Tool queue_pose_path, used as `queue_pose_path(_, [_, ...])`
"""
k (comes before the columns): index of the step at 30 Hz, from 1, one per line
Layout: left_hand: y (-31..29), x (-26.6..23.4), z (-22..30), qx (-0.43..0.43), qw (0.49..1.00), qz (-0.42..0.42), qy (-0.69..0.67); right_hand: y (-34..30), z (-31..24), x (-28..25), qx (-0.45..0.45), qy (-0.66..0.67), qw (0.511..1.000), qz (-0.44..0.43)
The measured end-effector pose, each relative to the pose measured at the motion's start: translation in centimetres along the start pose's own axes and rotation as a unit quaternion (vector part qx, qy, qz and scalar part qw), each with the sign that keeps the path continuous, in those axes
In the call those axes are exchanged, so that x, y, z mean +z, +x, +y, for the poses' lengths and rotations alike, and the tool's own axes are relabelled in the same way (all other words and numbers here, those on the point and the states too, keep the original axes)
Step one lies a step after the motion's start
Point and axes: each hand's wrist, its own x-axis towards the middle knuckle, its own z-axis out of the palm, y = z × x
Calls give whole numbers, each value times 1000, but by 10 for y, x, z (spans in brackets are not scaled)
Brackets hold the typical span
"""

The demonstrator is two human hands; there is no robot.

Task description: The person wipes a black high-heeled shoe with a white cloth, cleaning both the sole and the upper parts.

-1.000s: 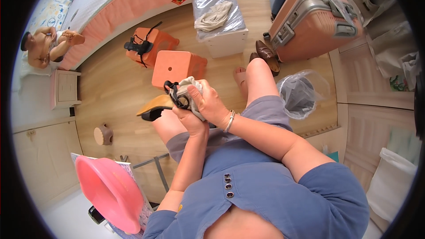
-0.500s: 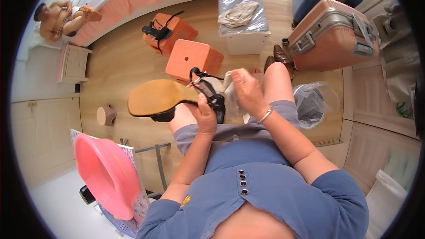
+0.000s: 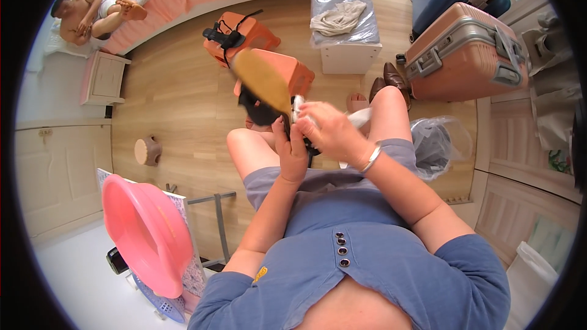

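Note:
Over my lap, a black sandal [image 3: 264, 80] with a tan sole is held up, its toe end pointing up and left and blurred by motion. My left hand [image 3: 292, 157] grips it near the heel end, fingers and thumb closed round it. A white cloth or wipe [image 3: 298, 109] is pinched in my right hand [image 3: 335, 129], which wears a silver bangle. It is pressed close to the sandal, beside the sole's edge. My fingers hide part of the heel and straps, so whether the cloth touches the sole I cannot tell.
Two orange stools [image 3: 293, 68] stand ahead, the farther bearing another black sandal [image 3: 225, 38]. A plastic-covered white box [image 3: 350, 58] carries a beige cloth [image 3: 339, 18]. Suitcases [image 3: 468, 55], brown shoes [image 3: 394, 76] and a lined bin [image 3: 431, 146] are right; a pink basin [image 3: 147, 232] left. A person [image 3: 92, 15] sits on the bed.
The sandal has swung from lying level toward the left to pointing up and away. My right hand has moved left with the white cloth, up against the sandal.

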Motion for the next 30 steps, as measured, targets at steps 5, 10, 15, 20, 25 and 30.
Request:
queue_pose_path(5, [1,2,6,-102,983,-21,-151,-4,-10,5,34,59,995,66])
queue_pose_path(10, [22,6,22,-291,905,-43,-306,-1,12,-6,381,390,824,157])
queue_pose_path(15, [23,8,2,-440,782,0,-441,-12,19,-8,243,269,924,125])
queue_pose_path(20, [15,27,17,-411,775,51,-476,-7,6,12,0,-82,989,124])
queue_pose_path(25, [6,23,8,-464,798,34,-384,4,39,12,328,342,877,82])
queue_pose_path(30, [7,17,-5,-461,831,7,-311,-15,51,9,444,452,766,107])
